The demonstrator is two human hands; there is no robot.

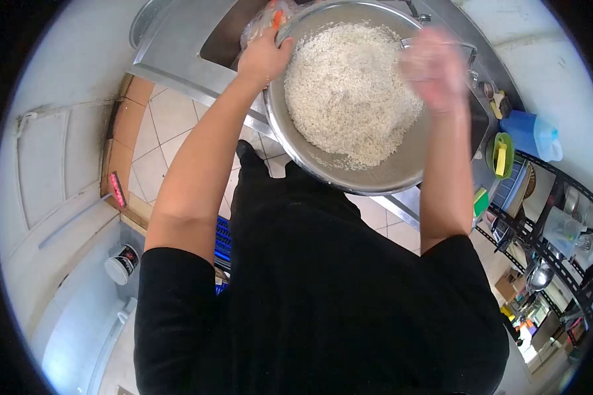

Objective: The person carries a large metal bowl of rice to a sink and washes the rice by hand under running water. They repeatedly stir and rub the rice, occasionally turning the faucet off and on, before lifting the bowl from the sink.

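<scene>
A large metal bowl is at the sink, holding a broad heap of white rice grains. The lower part of its inner wall looks finely dotted. My left hand grips the bowl's left rim, with the thumb toward the inside. Beside those fingers, a clear plastic bag with orange-red pieces is partly hidden. Over the right side of the bowl, my right hand is smeared by motion. Whether it holds any rice cannot be made out.
The steel sink counter runs beneath the bowl. To the right are a blue jug, a green container and a green-and-yellow sponge. Black shelving carries kitchenware. A white bucket is at lower left, near a blue crate.
</scene>
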